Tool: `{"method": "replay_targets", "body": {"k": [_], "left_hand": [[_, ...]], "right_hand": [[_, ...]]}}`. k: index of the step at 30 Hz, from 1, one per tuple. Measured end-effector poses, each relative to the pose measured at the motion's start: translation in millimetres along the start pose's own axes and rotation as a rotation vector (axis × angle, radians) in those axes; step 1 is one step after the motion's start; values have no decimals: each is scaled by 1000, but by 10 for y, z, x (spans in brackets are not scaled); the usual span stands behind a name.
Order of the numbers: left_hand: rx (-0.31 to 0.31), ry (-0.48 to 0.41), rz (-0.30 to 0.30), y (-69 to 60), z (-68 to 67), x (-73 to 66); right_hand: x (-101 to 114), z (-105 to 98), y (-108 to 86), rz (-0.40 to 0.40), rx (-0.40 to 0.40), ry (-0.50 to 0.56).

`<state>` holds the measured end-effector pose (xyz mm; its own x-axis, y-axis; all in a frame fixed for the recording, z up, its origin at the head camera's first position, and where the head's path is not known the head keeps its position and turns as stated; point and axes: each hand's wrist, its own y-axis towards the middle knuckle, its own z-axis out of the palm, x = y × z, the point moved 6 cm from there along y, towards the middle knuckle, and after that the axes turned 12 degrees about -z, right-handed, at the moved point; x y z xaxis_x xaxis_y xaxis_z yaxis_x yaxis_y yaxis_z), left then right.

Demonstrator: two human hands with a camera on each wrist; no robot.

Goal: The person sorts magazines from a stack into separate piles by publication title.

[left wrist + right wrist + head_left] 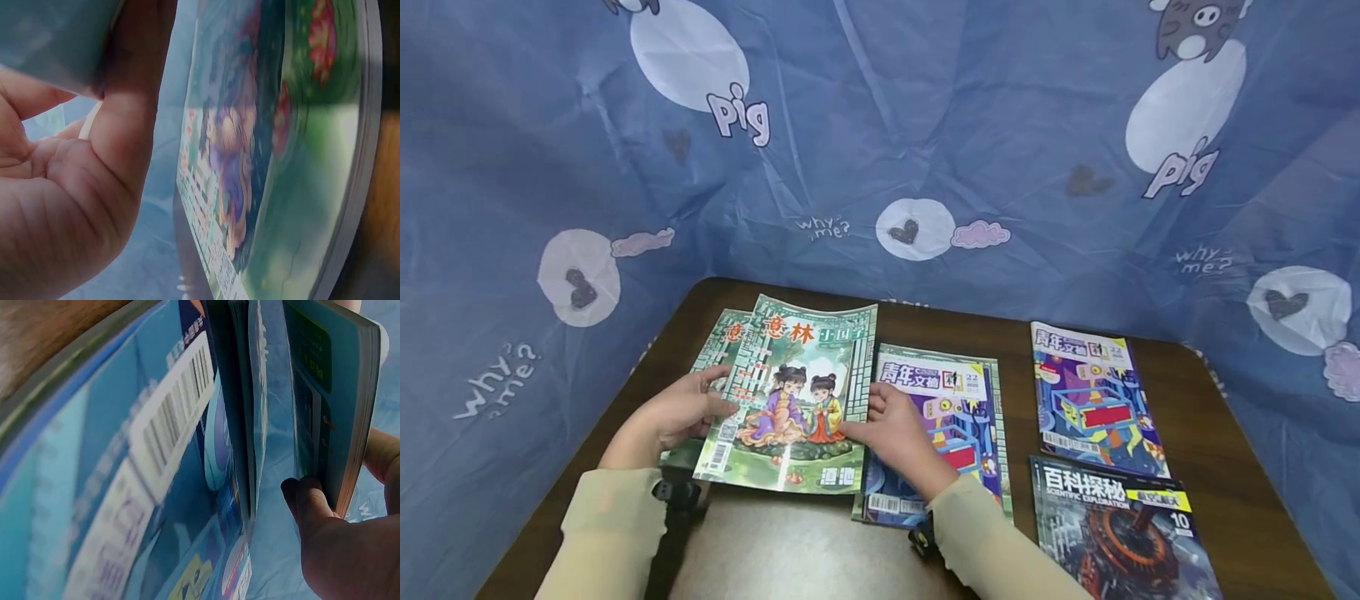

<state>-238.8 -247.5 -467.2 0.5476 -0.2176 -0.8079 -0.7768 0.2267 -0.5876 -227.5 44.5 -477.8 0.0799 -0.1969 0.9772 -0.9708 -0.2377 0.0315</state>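
Both hands hold a green magazine [820, 358] with two cartoon children on its cover, tilted up off the table. My left hand [681, 412] grips its left edge, and my right hand [898, 429] pinches its right edge between thumb and fingers, as the right wrist view also shows. Behind it at the left lies another green magazine [730, 325], mostly covered. Its pond cover [306, 200] fills the right of the left wrist view. Under my right forearm lies a purple magazine [981, 442] on top of a green-edged one [1002, 450].
At the right of the brown table [1232, 500] lie another purple magazine [1093, 392] and, nearer me, a dark science magazine [1112, 542]. A blue patterned curtain [1030, 125] hangs behind the table and along its left side.
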Motion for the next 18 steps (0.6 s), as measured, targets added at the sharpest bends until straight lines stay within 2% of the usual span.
{"method": "replay_targets", "body": {"k": [3,8,12,18], "left_hand": [[-36,41,-18,7,-76,25],[-61,74,-40,27,-189,54],[-122,124,-59,19,-270,66],[-157,110,-60,2,-277,68]], "right_hand": [[23,57,38,3,2,-25],[52,182,116,12,9,-40],[58,277,165,26,7,-47],[40,330,218,21,12,-108]]}}
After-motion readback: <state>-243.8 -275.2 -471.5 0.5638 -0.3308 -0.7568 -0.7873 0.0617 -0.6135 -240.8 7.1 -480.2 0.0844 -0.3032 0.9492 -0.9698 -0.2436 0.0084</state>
